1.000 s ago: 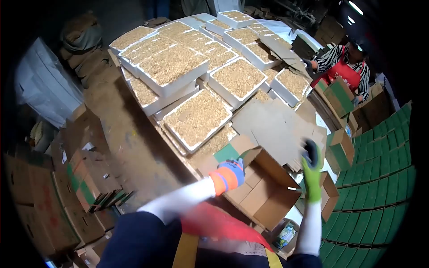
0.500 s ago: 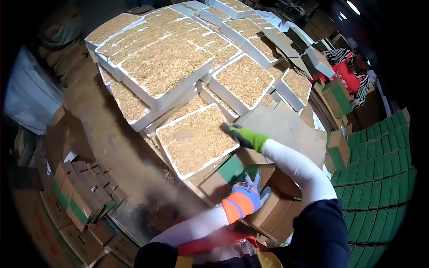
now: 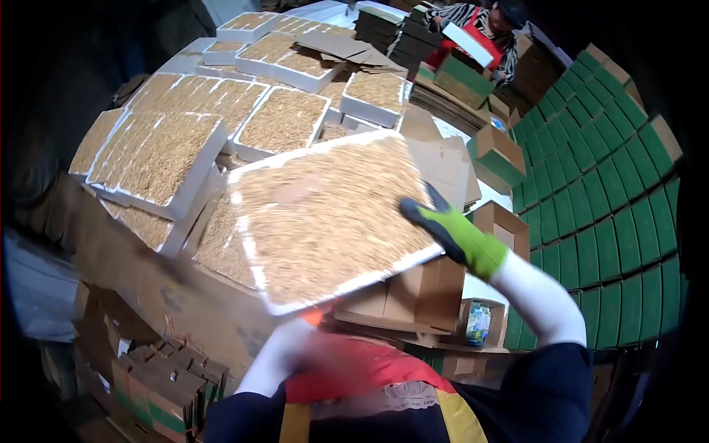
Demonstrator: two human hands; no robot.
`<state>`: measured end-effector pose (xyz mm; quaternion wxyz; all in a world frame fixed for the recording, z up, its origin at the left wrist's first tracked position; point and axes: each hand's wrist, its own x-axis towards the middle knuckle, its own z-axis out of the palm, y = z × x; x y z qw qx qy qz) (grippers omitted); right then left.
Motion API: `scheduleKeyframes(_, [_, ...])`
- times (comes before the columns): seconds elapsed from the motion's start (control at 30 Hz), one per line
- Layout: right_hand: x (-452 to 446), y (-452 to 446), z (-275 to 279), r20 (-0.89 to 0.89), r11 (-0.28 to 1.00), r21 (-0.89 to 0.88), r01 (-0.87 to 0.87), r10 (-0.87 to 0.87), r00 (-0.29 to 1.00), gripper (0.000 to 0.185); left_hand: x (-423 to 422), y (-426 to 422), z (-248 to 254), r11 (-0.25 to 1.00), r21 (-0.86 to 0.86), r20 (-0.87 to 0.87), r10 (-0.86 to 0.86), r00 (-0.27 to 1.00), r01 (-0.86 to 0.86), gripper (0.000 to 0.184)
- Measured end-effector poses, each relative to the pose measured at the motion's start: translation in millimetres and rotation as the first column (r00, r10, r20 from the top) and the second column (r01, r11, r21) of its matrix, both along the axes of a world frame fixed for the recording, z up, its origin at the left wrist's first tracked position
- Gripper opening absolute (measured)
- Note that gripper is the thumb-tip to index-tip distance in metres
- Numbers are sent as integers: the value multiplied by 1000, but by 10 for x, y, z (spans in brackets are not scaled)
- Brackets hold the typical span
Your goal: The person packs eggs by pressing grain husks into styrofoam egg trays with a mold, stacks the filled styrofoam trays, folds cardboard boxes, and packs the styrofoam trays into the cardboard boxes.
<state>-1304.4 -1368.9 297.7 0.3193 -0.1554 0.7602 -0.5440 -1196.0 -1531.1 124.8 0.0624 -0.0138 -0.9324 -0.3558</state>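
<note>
A white foam tray (image 3: 332, 214) full of tan flakes is held up in front of me, blurred by motion and tilted. My right hand (image 3: 450, 232), in a green and dark glove, grips its right edge, with fingers over the rim. Only the orange cuff of my left hand (image 3: 313, 316) shows at the tray's near edge; its fingers are hidden beneath the tray. Below the tray's right side sits an open cardboard box (image 3: 413, 295), partly covered by it.
More filled trays (image 3: 284, 122) are stacked across the table. Flattened cardboard (image 3: 443, 162) lies behind the box. Green cartons (image 3: 613, 214) line the right side. A co-worker (image 3: 484, 40) in a red apron holds a white-topped box. Folded cartons (image 3: 166, 376) stand at lower left.
The near tray has been lifted off the stack and brought closer, over part of the box. My left hand has moved from the box to beneath the tray. The view has turned right.
</note>
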Motion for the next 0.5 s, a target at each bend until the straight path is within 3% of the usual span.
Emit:
scheduleKeyframes(0.03, [142, 293, -33, -54, 995, 2, 104, -103, 993, 73, -12, -43, -175, 998, 60, 7, -15, 1000, 14, 55])
scheduleKeyframes(0.07, [293, 573, -67, 16, 986, -60, 156, -155, 988, 68, -30, -57, -391, 994, 108, 22, -24, 999, 21, 54])
scheduleKeyframes(0.1, [477, 778, -66, -26, 974, -8, 227, -227, 974, 63, -38, -81, -589, 987, 158, 43, -28, 999, 21, 52])
scheduleKeyframes(0.13, [637, 939, -152, 97, 928, -80, 363, -355, 930, 57, -39, -102, -722, 983, 184, 65, -29, 997, 17, 51])
scheduleKeyframes(0.2, [885, 1195, -369, 95, 856, -96, 508, -500, 861, 51, -38, -136, -916, 974, 228, 102, -35, 994, 11, 48])
scheduleKeyframes(0.3, [975, 1381, -686, 39, 857, -88, 508, -506, 861, 50, -61, -209, -1056, 968, 251, 124, -20, 992, -12, 45])
scheduleKeyframes(0.37, [953, 1478, -782, -15, 842, 18, 538, -538, 843, 53, -114, -223, -1057, 971, 240, -92, 1, 996, 21, 37])
scheduleKeyframes(0.4, [945, 1481, -775, -4, 840, 68, 539, -540, 842, 55, -105, -204, -1019, 971, 236, -89, -8, 996, 29, 37])
scheduleKeyframes(0.5, [917, 1508, -841, -26, 852, 80, 517, -517, 856, 60, -62, -132, -787, 843, 490, 176, 151, 973, -220, 36])
